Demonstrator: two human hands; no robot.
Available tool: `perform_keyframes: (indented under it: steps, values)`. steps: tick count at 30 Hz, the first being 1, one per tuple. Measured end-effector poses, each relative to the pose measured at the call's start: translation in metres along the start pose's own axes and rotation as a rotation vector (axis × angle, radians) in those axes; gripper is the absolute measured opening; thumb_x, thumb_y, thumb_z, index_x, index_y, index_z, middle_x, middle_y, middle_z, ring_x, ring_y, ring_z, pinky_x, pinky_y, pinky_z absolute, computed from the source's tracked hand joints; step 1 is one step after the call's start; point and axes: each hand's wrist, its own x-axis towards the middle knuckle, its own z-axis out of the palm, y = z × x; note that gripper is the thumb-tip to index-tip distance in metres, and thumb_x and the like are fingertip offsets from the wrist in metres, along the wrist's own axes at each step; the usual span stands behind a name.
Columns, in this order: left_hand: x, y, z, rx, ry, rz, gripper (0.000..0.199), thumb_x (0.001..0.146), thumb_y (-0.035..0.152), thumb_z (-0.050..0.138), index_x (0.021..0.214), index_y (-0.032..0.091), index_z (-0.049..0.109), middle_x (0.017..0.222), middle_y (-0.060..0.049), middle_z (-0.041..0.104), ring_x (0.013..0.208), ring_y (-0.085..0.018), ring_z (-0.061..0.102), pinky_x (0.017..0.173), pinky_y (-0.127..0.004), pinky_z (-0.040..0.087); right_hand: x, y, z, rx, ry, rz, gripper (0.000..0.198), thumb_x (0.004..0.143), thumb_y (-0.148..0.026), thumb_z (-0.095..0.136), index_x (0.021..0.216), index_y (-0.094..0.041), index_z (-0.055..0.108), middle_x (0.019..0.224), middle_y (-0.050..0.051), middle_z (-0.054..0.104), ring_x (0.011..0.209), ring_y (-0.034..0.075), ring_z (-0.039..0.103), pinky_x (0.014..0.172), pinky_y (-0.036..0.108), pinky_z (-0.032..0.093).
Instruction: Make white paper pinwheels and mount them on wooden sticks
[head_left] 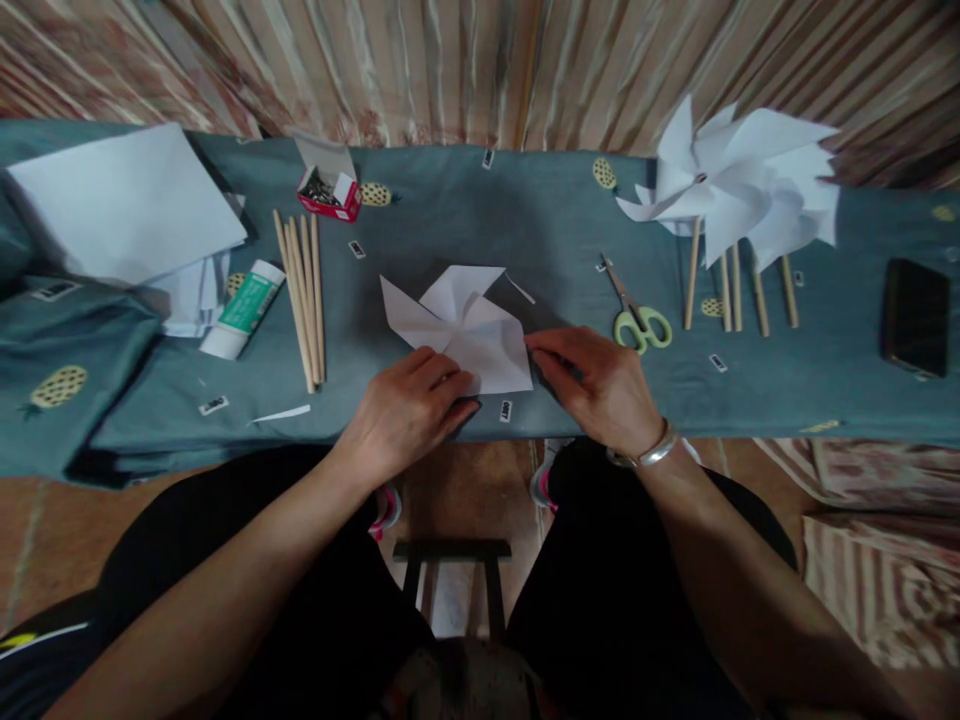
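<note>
A white paper pinwheel (487, 350) lies on the cloth in front of me, its blades partly folded toward the centre. My left hand (416, 405) is closed at its lower left, thumb and fingers pinching the paper near the middle. With thumb and forefinger, my right hand (600, 380) grips the pinwheel's right edge; the other fingers are curled. A thin paper strip (520, 288) lies just behind the pinwheel. Green-handled scissors (636, 318) rest beyond my right hand, apart from it.
Wooden sticks (304, 300), a glue tube (244, 310), an open red box of small metal pieces (330, 193) and stacked white paper (131, 205) lie left. Finished pinwheels on sticks (742, 185) are piled at the right back, near a dark phone (916, 317). A curtain (450, 70) hangs behind.
</note>
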Motion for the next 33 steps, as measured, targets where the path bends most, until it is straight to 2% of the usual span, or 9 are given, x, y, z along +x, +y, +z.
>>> perform_keyframes:
  steps: [4, 8, 12, 16, 22, 25, 29, 33]
  values:
    - [0.000, 0.002, 0.003, 0.035, -0.051, -0.026, 0.017, 0.096, 0.024, 0.053, 0.093, 0.015, 0.067, 0.088, -0.007, 0.067, 0.080, -0.019, 0.062, 0.068, -0.030, 0.053, -0.002, 0.000, 0.005, 0.023, -0.055, -0.092, 0.027, 0.092, -0.013, 0.049, 0.106, -0.018, 0.070, 0.103, 0.007, 0.076, 0.093, 0.021, 0.069, 0.087, 0.036, 0.055]
    - [-0.001, 0.004, 0.001, 0.055, -0.054, -0.005, 0.019, 0.097, 0.020, 0.050, 0.093, 0.014, 0.067, 0.087, -0.007, 0.068, 0.079, -0.019, 0.062, 0.065, -0.029, 0.052, -0.003, 0.001, 0.007, 0.030, -0.072, -0.095, 0.029, 0.091, -0.010, 0.048, 0.108, -0.018, 0.070, 0.105, 0.007, 0.075, 0.095, 0.021, 0.069, 0.088, 0.037, 0.055]
    - [-0.001, 0.005, 0.001, 0.040, -0.059, -0.033, 0.018, 0.095, 0.017, 0.050, 0.090, 0.013, 0.067, 0.085, -0.006, 0.067, 0.078, -0.018, 0.062, 0.064, -0.028, 0.051, -0.001, -0.001, 0.006, 0.044, -0.042, -0.045, 0.029, 0.091, -0.011, 0.049, 0.108, -0.021, 0.071, 0.107, 0.007, 0.075, 0.098, 0.022, 0.068, 0.092, 0.040, 0.053]
    - [-0.002, 0.004, 0.002, -0.012, -0.046, -0.079, 0.019, 0.095, 0.018, 0.050, 0.088, 0.013, 0.067, 0.085, -0.007, 0.067, 0.080, -0.018, 0.063, 0.064, -0.027, 0.052, 0.005, -0.004, 0.004, 0.136, -0.039, 0.035, 0.027, 0.085, -0.015, 0.061, 0.109, -0.022, 0.072, 0.120, 0.009, 0.069, 0.111, 0.025, 0.064, 0.100, 0.046, 0.049]
    - [-0.008, 0.005, 0.000, -0.071, -0.050, -0.058, 0.019, 0.095, 0.019, 0.050, 0.087, 0.013, 0.066, 0.084, -0.007, 0.066, 0.078, -0.018, 0.063, 0.064, -0.027, 0.052, 0.011, -0.009, 0.006, 0.335, -0.091, 0.095, 0.013, 0.083, -0.022, 0.070, 0.091, -0.029, 0.076, 0.125, 0.004, 0.065, 0.120, 0.025, 0.060, 0.106, 0.049, 0.046]
    - [-0.010, 0.006, -0.001, -0.105, -0.058, -0.048, 0.017, 0.094, 0.017, 0.051, 0.087, 0.013, 0.066, 0.086, -0.007, 0.067, 0.080, -0.018, 0.063, 0.065, -0.027, 0.052, 0.012, -0.012, 0.007, 0.377, -0.111, 0.117, 0.013, 0.082, -0.023, 0.071, 0.092, -0.030, 0.076, 0.129, 0.003, 0.063, 0.124, 0.024, 0.058, 0.108, 0.049, 0.045]
    - [-0.010, 0.006, -0.003, -0.122, -0.074, -0.062, 0.015, 0.093, 0.016, 0.053, 0.088, 0.013, 0.066, 0.086, -0.006, 0.067, 0.080, -0.019, 0.064, 0.065, -0.029, 0.052, 0.015, -0.014, 0.009, 0.385, -0.130, 0.127, 0.011, 0.081, -0.022, 0.072, 0.090, -0.029, 0.075, 0.137, 0.002, 0.059, 0.130, 0.025, 0.053, 0.111, 0.050, 0.043]
    - [-0.009, 0.007, -0.004, -0.140, -0.081, -0.089, 0.016, 0.093, 0.017, 0.052, 0.089, 0.012, 0.067, 0.086, -0.007, 0.067, 0.080, -0.020, 0.065, 0.066, -0.029, 0.053, 0.016, -0.013, 0.015, 0.386, -0.080, 0.145, 0.002, 0.080, -0.023, 0.073, 0.082, -0.024, 0.073, 0.137, 0.004, 0.058, 0.125, 0.026, 0.057, 0.109, 0.052, 0.044]
